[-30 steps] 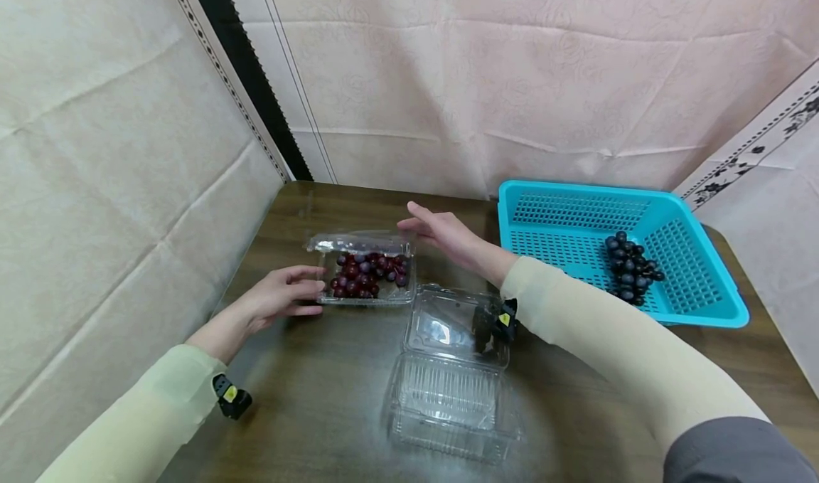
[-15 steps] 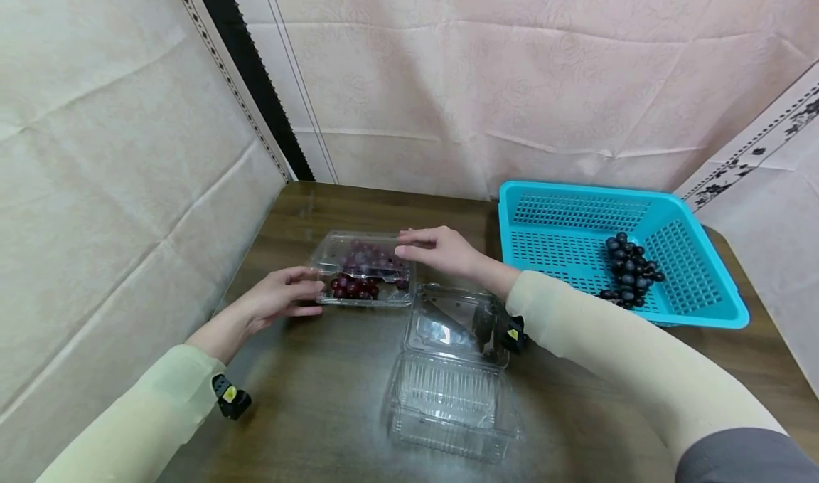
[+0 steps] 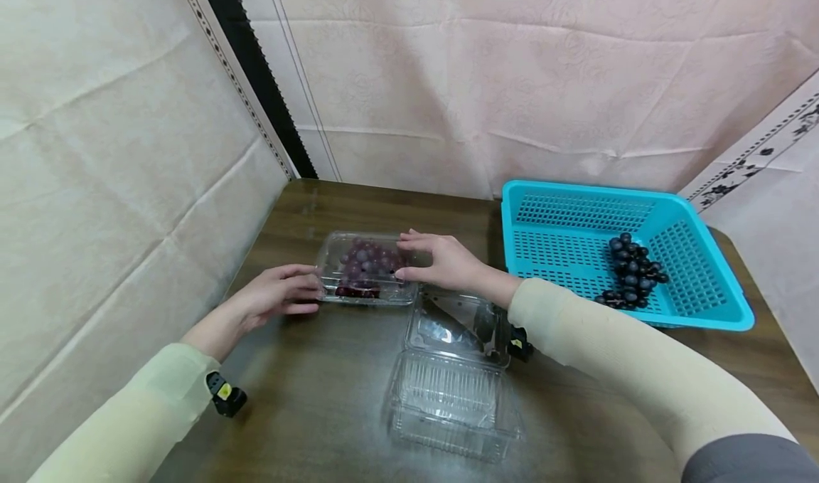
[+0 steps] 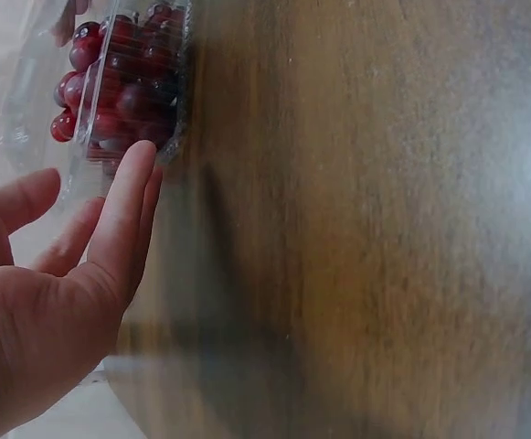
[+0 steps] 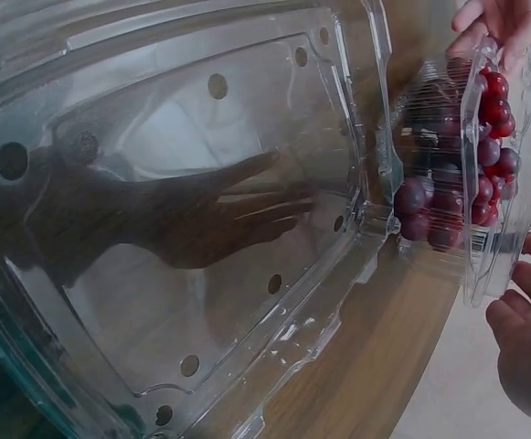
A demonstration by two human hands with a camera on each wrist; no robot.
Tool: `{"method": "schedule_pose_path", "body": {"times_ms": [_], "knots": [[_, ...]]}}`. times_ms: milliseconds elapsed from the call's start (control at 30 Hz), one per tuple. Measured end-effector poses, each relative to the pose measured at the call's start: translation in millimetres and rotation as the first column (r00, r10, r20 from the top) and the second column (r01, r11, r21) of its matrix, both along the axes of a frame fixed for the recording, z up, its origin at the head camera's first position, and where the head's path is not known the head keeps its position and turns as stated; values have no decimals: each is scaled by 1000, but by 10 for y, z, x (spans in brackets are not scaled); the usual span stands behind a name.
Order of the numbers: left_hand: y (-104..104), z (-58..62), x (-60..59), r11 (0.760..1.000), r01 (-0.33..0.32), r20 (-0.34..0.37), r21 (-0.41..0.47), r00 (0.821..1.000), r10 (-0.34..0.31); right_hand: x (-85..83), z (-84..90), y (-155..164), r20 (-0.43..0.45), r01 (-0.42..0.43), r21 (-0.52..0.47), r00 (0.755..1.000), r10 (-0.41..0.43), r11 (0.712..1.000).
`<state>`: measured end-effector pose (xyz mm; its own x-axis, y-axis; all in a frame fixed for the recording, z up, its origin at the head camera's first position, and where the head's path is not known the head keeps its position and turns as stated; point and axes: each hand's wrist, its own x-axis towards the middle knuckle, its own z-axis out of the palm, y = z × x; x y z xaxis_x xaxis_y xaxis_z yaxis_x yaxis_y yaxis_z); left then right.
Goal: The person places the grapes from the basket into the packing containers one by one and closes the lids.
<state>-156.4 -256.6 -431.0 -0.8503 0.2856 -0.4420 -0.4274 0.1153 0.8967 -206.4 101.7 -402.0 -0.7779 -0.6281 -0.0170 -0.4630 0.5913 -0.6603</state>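
A clear plastic box of red grapes (image 3: 365, 266) lies on the brown table (image 3: 320, 397), its lid folded down over the fruit. My left hand (image 3: 307, 287) rests with straight fingers against the box's left end; in the left wrist view the left hand (image 4: 110, 219) touches the corner by the red grapes (image 4: 123, 82). My right hand (image 3: 409, 255) grips the box's right end, fingers on the lid and thumb at the near edge. The right wrist view shows the grape box (image 5: 457, 174) with right fingertips (image 5: 525, 311) curled at its rim.
An empty clear clamshell (image 3: 451, 369) lies open just in front of the grape box, under my right forearm, and fills the right wrist view (image 5: 183, 229). A blue basket (image 3: 563, 220) at the right holds a dark grape bunch (image 3: 630, 273). Cloth-covered walls close in the left and back.
The lid, standing open a second ago, has folded down over the red grapes. My right hand came down with it onto the box's right end. The left hand has stayed put.
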Motion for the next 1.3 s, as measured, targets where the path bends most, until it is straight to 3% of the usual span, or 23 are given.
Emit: {"method": "schedule_pose_path", "body": {"times_ms": [433, 700, 833, 1300], "knots": [[-73, 201, -22, 998, 37, -5, -49, 999, -38, 59, -62, -4, -104, -44, 48, 993, 49, 998], [-45, 159, -9, 993, 119, 7, -11, 993, -118, 70, -62, 8, -144, -53, 62, 988, 62, 997], [-30, 114, -5, 992, 128, 16, -1, 992, -128, 70, -60, 1, -144, -50, 72, 988, 60, 996], [25, 52, 18, 997, 81, 40, 13, 996, -81, 85, -82, -19, -137, -52, 61, 989, 60, 997]]}}
